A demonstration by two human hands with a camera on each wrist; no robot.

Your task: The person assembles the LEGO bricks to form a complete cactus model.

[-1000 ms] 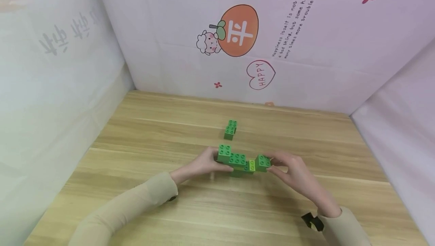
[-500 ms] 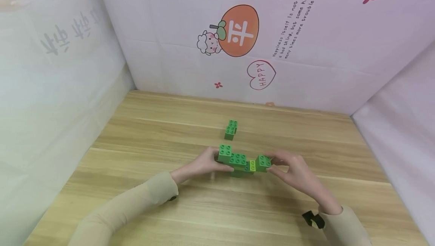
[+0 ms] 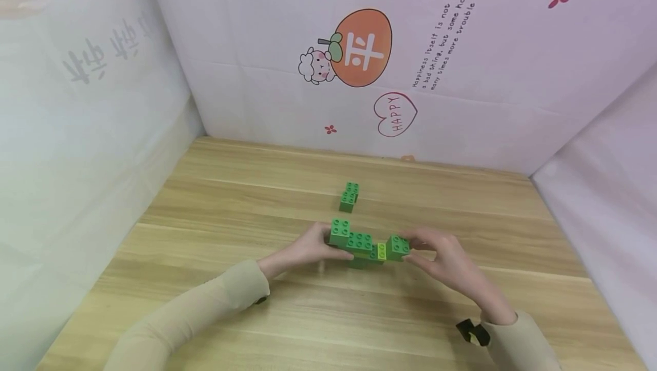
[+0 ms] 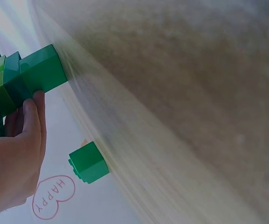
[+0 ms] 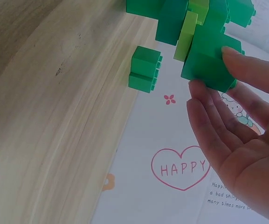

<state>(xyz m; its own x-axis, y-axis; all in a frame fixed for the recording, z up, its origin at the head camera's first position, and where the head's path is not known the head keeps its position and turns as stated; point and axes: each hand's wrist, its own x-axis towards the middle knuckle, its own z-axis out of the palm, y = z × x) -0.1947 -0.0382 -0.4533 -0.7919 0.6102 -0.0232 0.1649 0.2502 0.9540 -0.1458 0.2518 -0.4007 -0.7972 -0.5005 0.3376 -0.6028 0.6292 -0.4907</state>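
Observation:
Between the two hands is a stepped build of green toy bricks (image 3: 360, 241), with a thin lime piece (image 3: 381, 251) near its right end. My left hand (image 3: 311, 244) grips the build's left side, thumb in front and fingers behind; in the left wrist view its fingertips press the underside of the bricks. At the other end, my right hand (image 3: 440, 254) pinches a green brick (image 3: 397, 247) between thumb and fingers. In the right wrist view that green brick (image 5: 211, 58) sits against the lime piece (image 5: 186, 37). Whether they are firmly joined I cannot tell.
Behind the build, a pair of green bricks (image 3: 349, 197) stands on the wooden table (image 3: 256, 188). White printed cloth (image 3: 267, 46) rises at the back, and more cloth hangs along the left and right sides. A dark strap (image 3: 472, 332) shows at the right sleeve.

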